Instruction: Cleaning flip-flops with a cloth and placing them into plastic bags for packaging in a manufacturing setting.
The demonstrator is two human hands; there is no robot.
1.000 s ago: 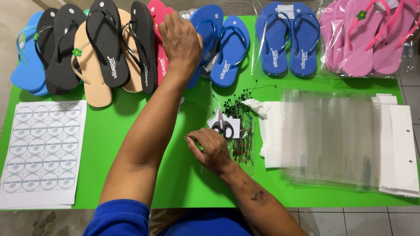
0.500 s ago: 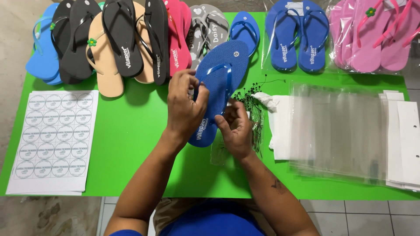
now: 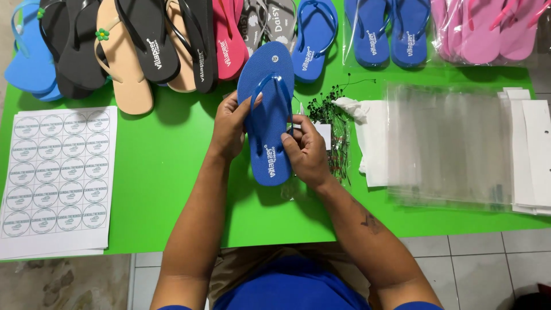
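Hands meet over the green tabletop [image 3: 172, 172], both closed on one blue flip-flop [image 3: 268, 115] held strap side up, its heel end toward the person; left hand [image 3: 231, 125] grips the sandal's left edge with the thumb at the strap; right hand [image 3: 307, 150] clasps the right edge lower down, thumb pressed flat on the sole. Just right of the sandal lies a tangle of small black ties [image 3: 333, 123], touching a white cloth [image 3: 367, 138]; beyond that sits a stack of clear plastic bags [image 3: 447, 143] with white card pieces [image 3: 534, 149] at its right side. A sheet of round stickers [image 3: 56, 169] rests near the left edge; along the far side runs a row of flip-flops [image 3: 149, 46] in black, tan, pink, grey and blue; bagged blue pairs [image 3: 390, 31] and bagged pink pairs [image 3: 488, 28] lie further right.
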